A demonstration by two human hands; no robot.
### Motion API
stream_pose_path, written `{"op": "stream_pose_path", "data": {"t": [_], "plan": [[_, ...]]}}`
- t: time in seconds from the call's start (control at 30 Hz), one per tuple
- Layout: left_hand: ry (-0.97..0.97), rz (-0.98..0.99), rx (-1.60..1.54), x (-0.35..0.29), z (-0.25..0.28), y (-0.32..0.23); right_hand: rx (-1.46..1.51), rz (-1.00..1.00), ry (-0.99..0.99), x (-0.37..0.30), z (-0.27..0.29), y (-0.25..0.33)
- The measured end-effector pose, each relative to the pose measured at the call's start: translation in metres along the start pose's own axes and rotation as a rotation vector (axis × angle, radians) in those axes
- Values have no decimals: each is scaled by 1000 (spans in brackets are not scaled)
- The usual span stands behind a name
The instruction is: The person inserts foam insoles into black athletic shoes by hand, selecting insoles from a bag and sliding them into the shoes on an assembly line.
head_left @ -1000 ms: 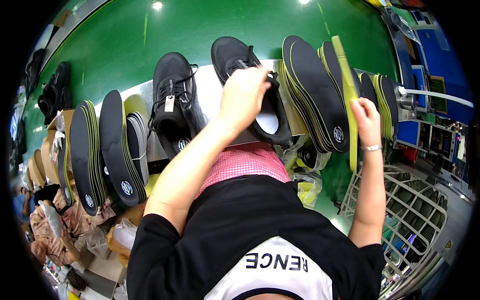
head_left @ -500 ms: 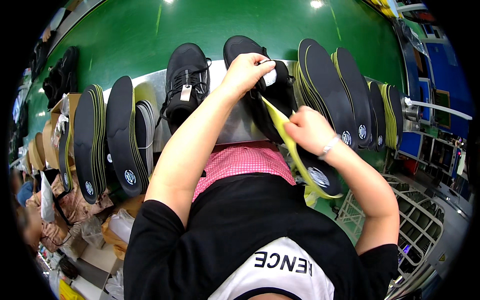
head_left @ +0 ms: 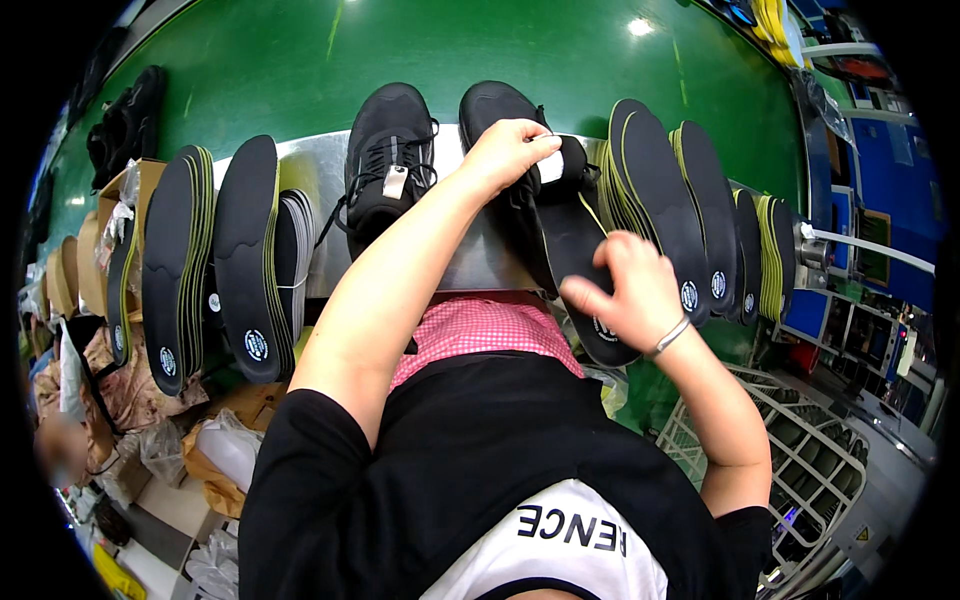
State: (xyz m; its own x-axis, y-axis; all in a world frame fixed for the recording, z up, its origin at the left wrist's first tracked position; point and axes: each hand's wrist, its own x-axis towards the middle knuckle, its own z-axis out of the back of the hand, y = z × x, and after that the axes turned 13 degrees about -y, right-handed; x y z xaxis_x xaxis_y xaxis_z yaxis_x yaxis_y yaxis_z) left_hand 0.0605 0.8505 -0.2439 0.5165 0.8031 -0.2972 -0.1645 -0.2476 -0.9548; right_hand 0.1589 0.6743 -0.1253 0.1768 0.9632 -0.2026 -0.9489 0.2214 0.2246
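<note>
Head view. The step in hand is judged to be the fitting of an insole into a shoe. The left hand (head_left: 510, 150) is closed over the collar of the black shoe (head_left: 500, 110), which lies on the desk (head_left: 320, 170) with its toe pointing away from the person; the opening is held wide by the curled fingers. A black insole (head_left: 580, 260) is set with its front end inside that opening, while its heel end projects back toward the person. The right hand (head_left: 630, 295) is laid on the heel part of the insole, the fingers loosely spread and bent, the thumb side pressing down; a thin bracelet (head_left: 670, 338) is worn at the wrist.

The next move is judged to call for a steady push along the length of the shoe, with the collar kept open and the insole kept flat so that its edge does not fold.

A second black shoe (head_left: 390, 150), with a small tag on its laces, is placed just beside the first, on its left. Stacks of black insoles with yellow-green edges (head_left: 250, 250) are stood on edge at the left of the desk, and a further row (head_left: 680, 210) at the right. The desk top is of bare metal, bordered beyond by a green belt surface (head_left: 450, 50). A white wire basket (head_left: 800, 460) is seen at lower right, cardboard boxes and bags at lower left, and blue racks at the far right.
</note>
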Motion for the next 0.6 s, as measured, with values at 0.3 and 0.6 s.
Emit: {"op": "stream_pose_path", "data": {"t": [0.3, 0.6], "plan": [[21, -13, -6, -8, -1, -14, 687, -191, -253, 94, -52, -42], [-63, -20, -35, -18, 7, -1, 1352, 375, -366, -5, 43, 12]]}}
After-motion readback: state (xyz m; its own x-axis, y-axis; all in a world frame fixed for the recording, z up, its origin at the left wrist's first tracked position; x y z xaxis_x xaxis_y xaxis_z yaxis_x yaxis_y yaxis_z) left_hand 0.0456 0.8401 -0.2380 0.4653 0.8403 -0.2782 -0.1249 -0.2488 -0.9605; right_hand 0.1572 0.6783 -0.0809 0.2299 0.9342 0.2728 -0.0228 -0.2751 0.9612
